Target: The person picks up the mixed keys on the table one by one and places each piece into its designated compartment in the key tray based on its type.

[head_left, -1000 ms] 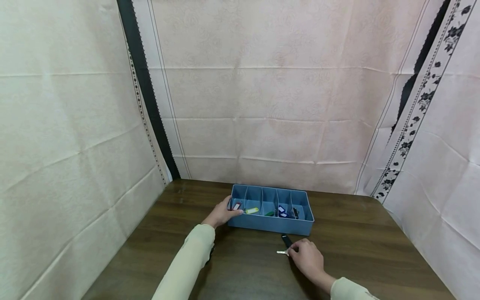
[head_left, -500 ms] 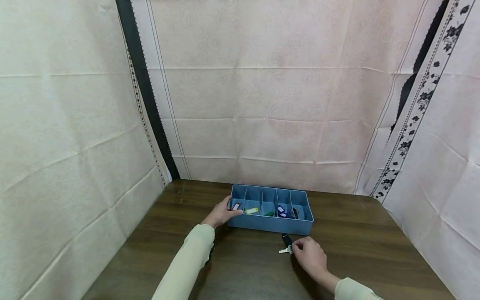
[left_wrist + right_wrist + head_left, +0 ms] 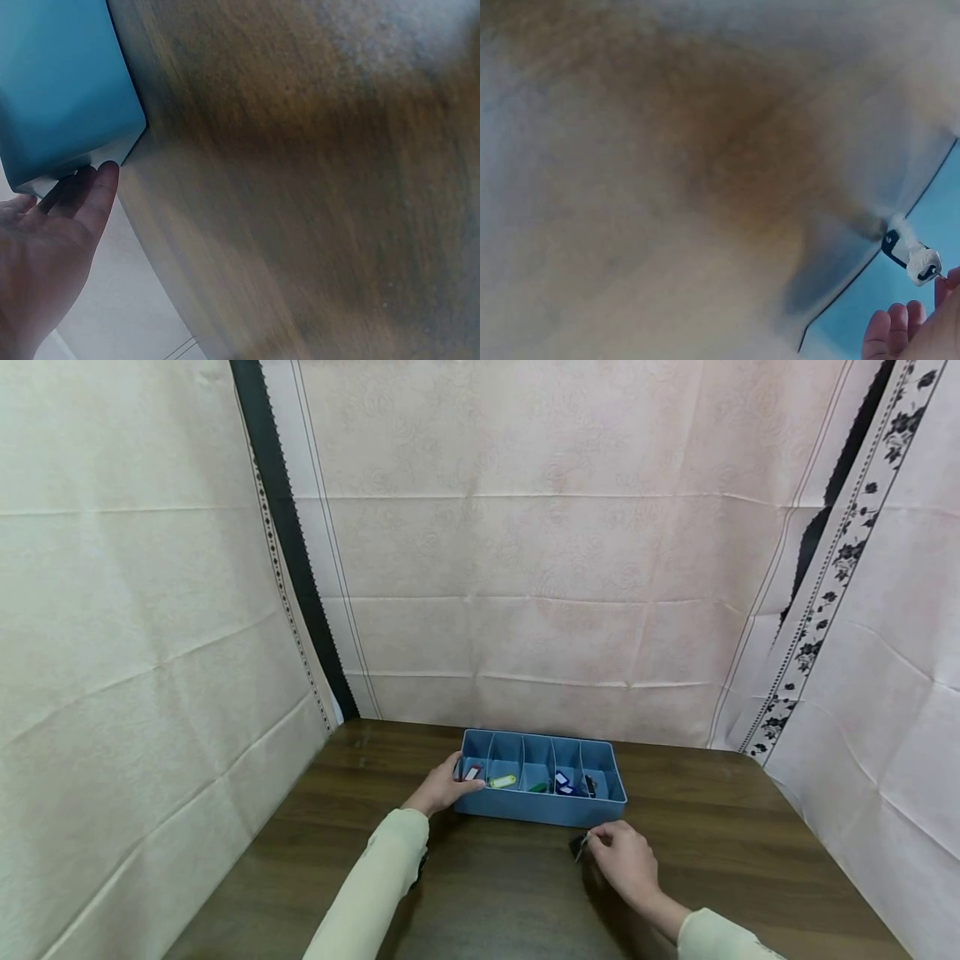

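Note:
A blue box with several compartments (image 3: 536, 808) stands at the far side of the brown table. My left hand (image 3: 441, 789) holds its left end, thumb at the front corner and fingers along the end wall. Just in front of the box's right part, my right hand (image 3: 624, 862) pinches the ring of a key (image 3: 924, 264) with a black key tag (image 3: 892, 246). Key and tag dangle from the fingertips. Inside the box lie a red tag (image 3: 472, 772), a yellow tag (image 3: 502, 782), a green tag (image 3: 538, 787), blue tags (image 3: 564, 787) and a black item (image 3: 591, 787).
Wood-grain table surface (image 3: 495, 893) extends in front of the box and to both sides. Pale cloth hangs behind the table (image 3: 555, 610) and along its left (image 3: 135, 652) and right sides.
My right hand has lifted slightly and moved a little right and toward the box. The key has swung from lying sideways to hanging down. The left hand and the box have stayed put.

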Action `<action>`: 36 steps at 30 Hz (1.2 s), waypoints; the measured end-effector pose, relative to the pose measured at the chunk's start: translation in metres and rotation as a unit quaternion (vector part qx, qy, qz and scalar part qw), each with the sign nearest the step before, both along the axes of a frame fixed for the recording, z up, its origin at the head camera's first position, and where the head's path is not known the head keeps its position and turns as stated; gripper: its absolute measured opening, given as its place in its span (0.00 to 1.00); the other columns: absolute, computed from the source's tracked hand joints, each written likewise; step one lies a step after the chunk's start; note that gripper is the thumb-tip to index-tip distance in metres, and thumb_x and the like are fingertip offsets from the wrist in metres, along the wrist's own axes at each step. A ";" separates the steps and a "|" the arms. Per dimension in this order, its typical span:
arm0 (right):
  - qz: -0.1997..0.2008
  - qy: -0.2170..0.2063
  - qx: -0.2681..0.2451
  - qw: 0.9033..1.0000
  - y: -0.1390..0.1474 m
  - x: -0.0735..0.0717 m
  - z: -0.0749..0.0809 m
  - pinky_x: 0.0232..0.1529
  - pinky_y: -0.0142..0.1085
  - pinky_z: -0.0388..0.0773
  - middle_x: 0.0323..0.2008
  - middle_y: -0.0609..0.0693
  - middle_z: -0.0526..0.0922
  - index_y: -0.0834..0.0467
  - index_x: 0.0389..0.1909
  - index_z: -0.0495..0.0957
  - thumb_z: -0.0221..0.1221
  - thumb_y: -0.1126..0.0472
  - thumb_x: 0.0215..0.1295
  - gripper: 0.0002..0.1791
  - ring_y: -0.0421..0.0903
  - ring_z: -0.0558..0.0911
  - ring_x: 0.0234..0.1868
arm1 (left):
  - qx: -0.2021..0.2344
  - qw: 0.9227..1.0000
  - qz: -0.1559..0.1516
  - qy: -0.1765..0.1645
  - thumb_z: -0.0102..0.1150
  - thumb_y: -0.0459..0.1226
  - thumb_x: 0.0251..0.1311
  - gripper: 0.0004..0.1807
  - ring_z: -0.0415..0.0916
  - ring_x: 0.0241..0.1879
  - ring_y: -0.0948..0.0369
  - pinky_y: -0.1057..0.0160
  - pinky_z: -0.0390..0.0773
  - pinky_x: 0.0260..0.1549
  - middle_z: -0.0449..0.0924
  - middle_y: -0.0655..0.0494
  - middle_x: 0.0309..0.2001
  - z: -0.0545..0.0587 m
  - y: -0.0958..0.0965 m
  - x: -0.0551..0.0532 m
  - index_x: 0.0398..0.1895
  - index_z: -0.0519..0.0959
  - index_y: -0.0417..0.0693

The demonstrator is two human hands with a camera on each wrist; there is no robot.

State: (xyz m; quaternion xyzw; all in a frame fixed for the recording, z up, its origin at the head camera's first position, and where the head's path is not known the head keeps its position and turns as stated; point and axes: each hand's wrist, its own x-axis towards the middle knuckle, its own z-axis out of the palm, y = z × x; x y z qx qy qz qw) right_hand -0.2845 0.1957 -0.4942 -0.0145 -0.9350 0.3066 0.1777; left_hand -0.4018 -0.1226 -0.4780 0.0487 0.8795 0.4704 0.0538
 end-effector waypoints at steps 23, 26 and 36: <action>0.018 0.017 -0.039 0.999 0.009 -0.010 0.032 0.37 0.45 0.77 0.39 0.52 0.83 0.55 0.36 0.88 0.62 0.58 0.66 0.08 0.48 0.80 0.38 | 0.003 1.000 -0.002 0.004 0.68 0.54 0.58 0.52 0.63 0.65 0.43 0.37 0.64 0.62 0.60 0.39 0.72 -0.001 0.000 -0.001 0.78 0.51 0.47; 0.021 0.016 -0.047 0.999 0.011 -0.011 0.038 0.35 0.43 0.75 0.39 0.52 0.82 0.57 0.37 0.88 0.62 0.58 0.67 0.09 0.48 0.78 0.37 | 0.002 1.000 -0.001 0.003 0.68 0.54 0.58 0.52 0.63 0.65 0.43 0.37 0.64 0.63 0.59 0.39 0.72 -0.001 0.000 -0.001 0.78 0.51 0.47; 0.005 0.036 -0.059 0.998 0.020 -0.022 0.055 0.37 0.43 0.75 0.43 0.55 0.83 0.59 0.39 0.88 0.61 0.56 0.68 0.11 0.51 0.79 0.40 | 0.000 1.000 -0.001 0.003 0.67 0.52 0.61 0.49 0.64 0.64 0.43 0.38 0.64 0.63 0.60 0.38 0.72 -0.001 0.001 -0.001 0.78 0.51 0.47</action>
